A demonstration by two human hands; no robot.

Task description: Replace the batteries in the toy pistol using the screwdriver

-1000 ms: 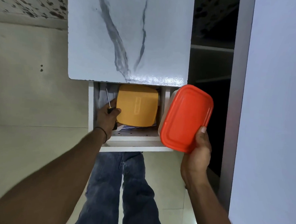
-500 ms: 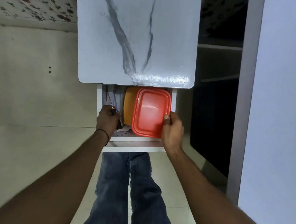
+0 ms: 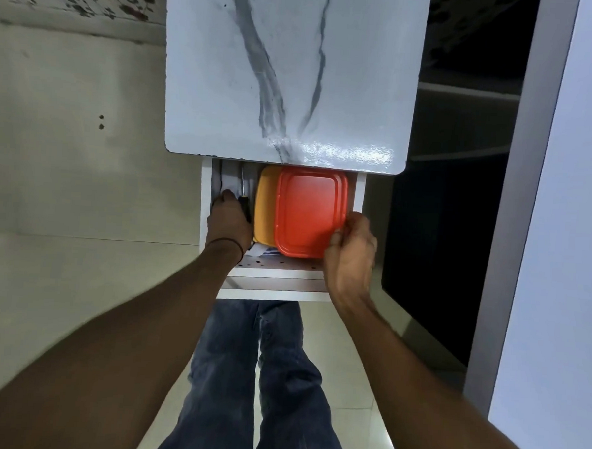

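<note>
Left hand (image 3: 229,221) grips screwdriver (image 3: 243,192) (slim metal shaft) near rounded red plastic lid (image 3: 309,211).

Your bare left arm (image 3: 110,334) and right arm (image 3: 417,368) reach forward, nearly straight. Your left hand (image 3: 228,220), a thin dark band (image 3: 225,243) at its wrist, curls round the black-handled metal screwdriver (image 3: 244,202). Your right hand (image 3: 349,251), fingers bent, pinches the right edge of the red-lidded plastic box (image 3: 305,211).

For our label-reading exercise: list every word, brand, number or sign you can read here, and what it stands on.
None can be read.
The red lid, yellow lid and marbled tabletop show no print.
The white paper beside them has blue marks, too blurred to read.
</note>
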